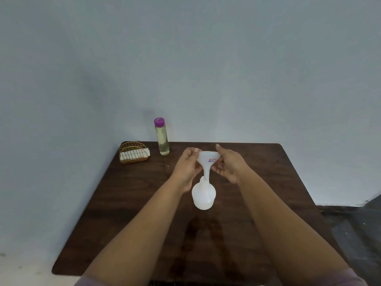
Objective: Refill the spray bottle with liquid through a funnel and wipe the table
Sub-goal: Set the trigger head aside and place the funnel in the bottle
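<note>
A white plastic funnel (208, 159) with a small label stands with its stem in the neck of a white translucent spray bottle (203, 196), which has no spray head on it and stands upright mid-table. My left hand (186, 168) pinches the funnel's left rim. My right hand (228, 165) holds its right rim with curled fingers. A tall clear bottle (162, 141) of pale yellow liquid with a purple cap stands capped at the table's back edge.
A gold wire holder (134, 155) with white napkins sits at the back left corner of the dark wooden table (268, 182). A few drops lie on the table near the clear bottle. The wall stands right behind; the floor shows at the right.
</note>
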Action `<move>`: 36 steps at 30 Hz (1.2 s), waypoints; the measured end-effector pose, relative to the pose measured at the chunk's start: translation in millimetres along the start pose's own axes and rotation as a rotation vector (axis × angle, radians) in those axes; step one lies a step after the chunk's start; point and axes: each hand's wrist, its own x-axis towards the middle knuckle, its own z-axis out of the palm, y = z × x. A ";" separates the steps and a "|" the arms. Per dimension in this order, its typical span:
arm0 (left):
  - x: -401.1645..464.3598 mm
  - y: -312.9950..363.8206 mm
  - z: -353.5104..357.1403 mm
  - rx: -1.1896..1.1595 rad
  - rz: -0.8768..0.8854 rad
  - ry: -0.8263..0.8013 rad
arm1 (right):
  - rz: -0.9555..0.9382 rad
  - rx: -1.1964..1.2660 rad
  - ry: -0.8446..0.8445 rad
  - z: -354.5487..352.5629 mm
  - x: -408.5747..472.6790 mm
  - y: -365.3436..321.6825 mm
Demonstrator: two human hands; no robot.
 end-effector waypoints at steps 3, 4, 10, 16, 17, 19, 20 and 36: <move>-7.3 0.3 -4.7 -0.092 0.019 0.026 | -0.083 -0.013 -0.009 3.8 -8.4 -0.2; -8.9 0.6 -7.1 -0.145 0.017 0.044 | -0.113 -0.014 -0.009 4.9 -9.2 1.2; -11.5 1.5 -15.5 -0.167 -0.081 0.002 | -0.150 -0.118 0.025 11.8 -6.0 15.6; -5.8 -8.8 -23.7 0.046 -0.223 -0.088 | -0.083 -0.163 0.081 12.4 0.5 25.7; -3.5 -10.2 -25.0 0.070 -0.236 -0.095 | -0.076 -0.168 0.100 12.6 2.0 27.7; 0.6 -9.7 -26.8 0.100 -0.242 -0.111 | -0.081 -0.171 0.131 13.4 6.7 31.2; 3.2 -9.1 -27.6 0.119 -0.239 -0.117 | -0.086 -0.166 0.137 13.6 9.3 33.2; 25.5 -30.4 -34.9 0.234 -0.226 -0.107 | -0.091 -0.390 0.290 15.1 18.8 59.2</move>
